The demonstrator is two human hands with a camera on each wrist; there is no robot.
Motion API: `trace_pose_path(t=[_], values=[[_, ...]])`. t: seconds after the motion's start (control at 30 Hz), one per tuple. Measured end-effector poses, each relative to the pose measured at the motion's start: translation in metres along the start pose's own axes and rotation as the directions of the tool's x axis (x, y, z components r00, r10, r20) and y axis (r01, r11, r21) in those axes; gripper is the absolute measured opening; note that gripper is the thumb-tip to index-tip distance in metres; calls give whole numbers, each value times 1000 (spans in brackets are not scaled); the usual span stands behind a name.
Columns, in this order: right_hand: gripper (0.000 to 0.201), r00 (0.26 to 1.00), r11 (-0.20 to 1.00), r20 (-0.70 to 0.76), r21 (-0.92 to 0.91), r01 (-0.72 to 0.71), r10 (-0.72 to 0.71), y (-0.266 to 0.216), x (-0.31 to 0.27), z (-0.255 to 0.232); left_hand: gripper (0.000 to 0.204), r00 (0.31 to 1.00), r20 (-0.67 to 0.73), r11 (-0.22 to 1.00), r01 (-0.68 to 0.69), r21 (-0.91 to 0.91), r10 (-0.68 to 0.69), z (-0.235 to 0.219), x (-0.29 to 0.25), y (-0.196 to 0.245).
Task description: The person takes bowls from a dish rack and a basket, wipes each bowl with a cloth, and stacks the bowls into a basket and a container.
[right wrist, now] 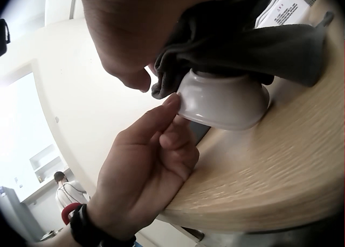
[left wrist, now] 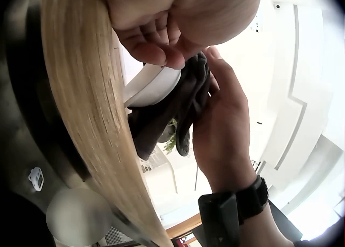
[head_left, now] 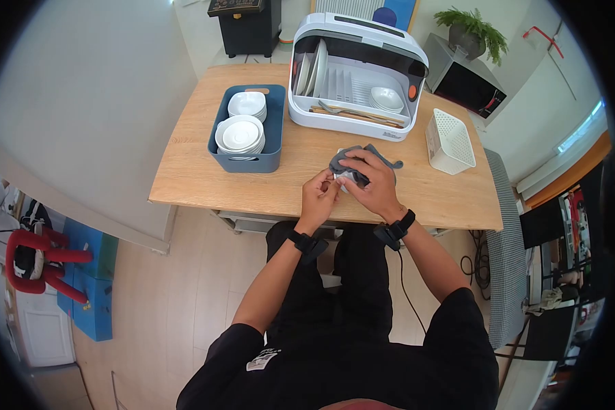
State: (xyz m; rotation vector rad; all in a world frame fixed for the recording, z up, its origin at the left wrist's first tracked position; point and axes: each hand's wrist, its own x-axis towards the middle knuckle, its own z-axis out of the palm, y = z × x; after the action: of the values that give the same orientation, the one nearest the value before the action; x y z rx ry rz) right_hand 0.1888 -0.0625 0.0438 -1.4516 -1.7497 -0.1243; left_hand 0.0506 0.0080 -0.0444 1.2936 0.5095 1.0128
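Near the table's front edge, both hands work on one small white bowl (right wrist: 223,102), which is bottom up in the right wrist view. My left hand (head_left: 319,199) pinches the bowl's edge between thumb and curled fingers. A dark grey cloth (right wrist: 269,53) drapes over the bowl's base and trails off to one side. Gripping this cloth, my right hand (head_left: 377,184) presses it against the bowl from above. In the left wrist view the bowl (left wrist: 156,85) shows between the left fingertips and the bunched cloth (left wrist: 186,96).
A blue bin (head_left: 273,130) at the left holds stacked white bowls (head_left: 241,134). Behind the hands stands a white dish rack (head_left: 348,123) with plates, bowls, chopsticks and a spoon. To the right are a white perforated basket (head_left: 451,145) and, farther back, a microwave (head_left: 466,80).
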Motion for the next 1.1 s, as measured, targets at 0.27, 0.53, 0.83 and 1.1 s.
trace_pose_path(t=[0.27, 0.53, 0.83, 1.1], values=[[25, 982, 979, -1, 72, -188, 189, 13, -5, 7, 30, 998, 70, 998, 0, -69, 5, -1, 4, -6], [28, 963, 959, -8, 90, -268, 270, 12, 1, 9, 29, 1000, 20, 994, 0, -110, 2, 1, 1, -5], [34, 922, 918, -18, 96, -384, 387, 24, 2, 8, 26, 1000, 20, 984, -14, -179, 18, -4, 3, -6], [43, 928, 928, -18, 39, -371, 372, 24, -7, 14, 21, 998, -59, 940, -7, -341, -14, -2, 7, -1]])
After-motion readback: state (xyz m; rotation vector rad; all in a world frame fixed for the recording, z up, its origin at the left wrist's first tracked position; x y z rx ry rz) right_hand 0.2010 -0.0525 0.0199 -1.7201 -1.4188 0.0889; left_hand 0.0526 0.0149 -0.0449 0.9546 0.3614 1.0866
